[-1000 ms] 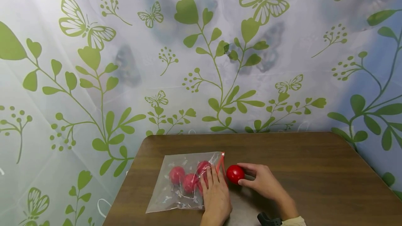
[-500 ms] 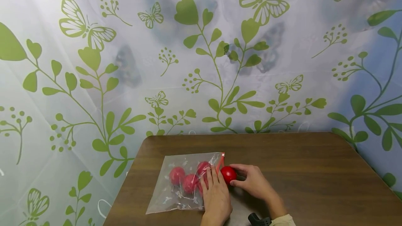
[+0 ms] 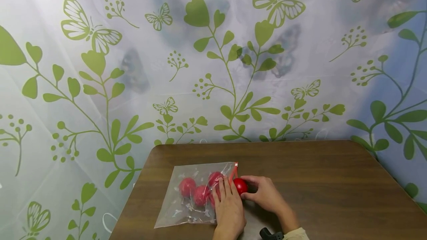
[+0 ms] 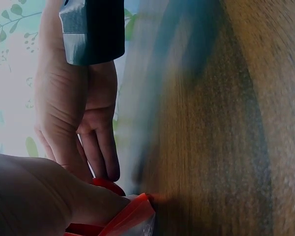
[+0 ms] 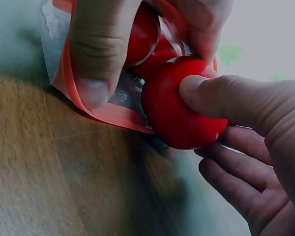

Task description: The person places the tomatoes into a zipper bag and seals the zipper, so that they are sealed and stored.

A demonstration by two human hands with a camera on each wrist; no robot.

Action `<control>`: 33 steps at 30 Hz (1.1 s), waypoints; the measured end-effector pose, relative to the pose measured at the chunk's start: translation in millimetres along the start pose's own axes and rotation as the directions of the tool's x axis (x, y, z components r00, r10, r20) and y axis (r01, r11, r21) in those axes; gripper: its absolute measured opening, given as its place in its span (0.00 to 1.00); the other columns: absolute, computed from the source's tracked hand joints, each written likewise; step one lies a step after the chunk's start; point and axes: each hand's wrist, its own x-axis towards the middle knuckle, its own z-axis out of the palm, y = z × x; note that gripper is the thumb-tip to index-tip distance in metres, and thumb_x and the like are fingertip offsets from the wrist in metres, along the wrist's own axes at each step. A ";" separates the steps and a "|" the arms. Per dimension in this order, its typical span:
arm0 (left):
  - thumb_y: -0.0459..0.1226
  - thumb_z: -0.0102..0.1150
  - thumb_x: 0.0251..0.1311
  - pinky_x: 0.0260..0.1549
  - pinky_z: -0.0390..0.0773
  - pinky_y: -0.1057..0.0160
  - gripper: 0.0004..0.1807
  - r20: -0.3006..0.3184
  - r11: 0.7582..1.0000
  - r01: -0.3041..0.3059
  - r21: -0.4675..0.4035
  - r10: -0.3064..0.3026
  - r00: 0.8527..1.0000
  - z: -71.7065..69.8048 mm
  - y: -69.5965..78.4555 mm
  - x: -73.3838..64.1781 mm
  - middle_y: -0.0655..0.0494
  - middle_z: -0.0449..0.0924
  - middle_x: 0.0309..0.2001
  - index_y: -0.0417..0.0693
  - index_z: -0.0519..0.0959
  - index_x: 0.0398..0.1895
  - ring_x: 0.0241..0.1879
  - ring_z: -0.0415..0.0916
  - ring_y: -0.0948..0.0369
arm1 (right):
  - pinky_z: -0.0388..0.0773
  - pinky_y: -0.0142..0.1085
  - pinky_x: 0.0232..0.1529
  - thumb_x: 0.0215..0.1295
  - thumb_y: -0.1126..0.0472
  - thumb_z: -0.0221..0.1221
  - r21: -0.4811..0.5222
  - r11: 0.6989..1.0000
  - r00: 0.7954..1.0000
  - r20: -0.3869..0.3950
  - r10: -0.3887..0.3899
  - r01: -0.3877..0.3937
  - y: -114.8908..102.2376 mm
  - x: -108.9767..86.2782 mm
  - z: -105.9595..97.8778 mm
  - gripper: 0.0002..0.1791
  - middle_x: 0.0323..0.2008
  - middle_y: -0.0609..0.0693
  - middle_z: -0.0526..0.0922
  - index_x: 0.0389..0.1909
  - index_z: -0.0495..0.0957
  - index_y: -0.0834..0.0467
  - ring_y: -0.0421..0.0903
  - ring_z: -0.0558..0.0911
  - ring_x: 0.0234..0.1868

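A clear zip bag [image 3: 175,210] with a red-orange zip edge [image 5: 120,118] lies on the table, its mouth facing right. Several red balls [image 3: 187,187] show through the plastic. My left hand [image 3: 230,206] rests on the mouth end with straight fingers. In the right wrist view its thumb [image 5: 96,54] presses the lower rim while the other fingers are at the upper side, and the mouth gapes between. My right hand [image 3: 265,195] holds one glossy red ball [image 5: 172,115] between thumb and fingers at that mouth, close to the balls inside.
The brown wood-grain table [image 3: 333,188] extends to the right and behind the bag. A white curtain [image 3: 213,66] with green leaves and butterflies hangs along the far edge. A dark wrist strap [image 3: 271,235] sits on the right forearm.
My right hand has moved left with the red ball, from beside the bag to its mouth. My left hand and the bag stay in place.
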 end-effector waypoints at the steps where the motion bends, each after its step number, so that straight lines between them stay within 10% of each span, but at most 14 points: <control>1: 0.37 0.80 0.56 0.81 0.57 0.31 0.50 0.001 1.000 -0.001 0.000 0.001 1.000 0.0 -0.2 -0.1 0.36 0.61 0.84 0.35 0.67 0.81 0.86 0.54 0.39 | 0.85 0.53 0.63 0.58 0.53 0.83 -0.002 1.000 1.000 0.000 -0.004 0.004 -0.3 0.3 0.8 0.32 0.60 0.54 0.90 0.63 0.87 0.56 0.53 0.90 0.60; 33: 0.35 0.80 0.54 0.80 0.60 0.32 0.50 -0.073 1.000 -0.018 0.012 0.018 0.997 -1.0 -1.6 -4.6 0.35 0.61 0.84 0.33 0.68 0.80 0.84 0.59 0.38 | 0.83 0.56 0.65 0.59 0.56 0.82 -0.087 0.996 1.000 -0.007 0.015 -0.016 -9.3 10.8 17.9 0.31 0.61 0.53 0.90 0.64 0.88 0.55 0.53 0.90 0.61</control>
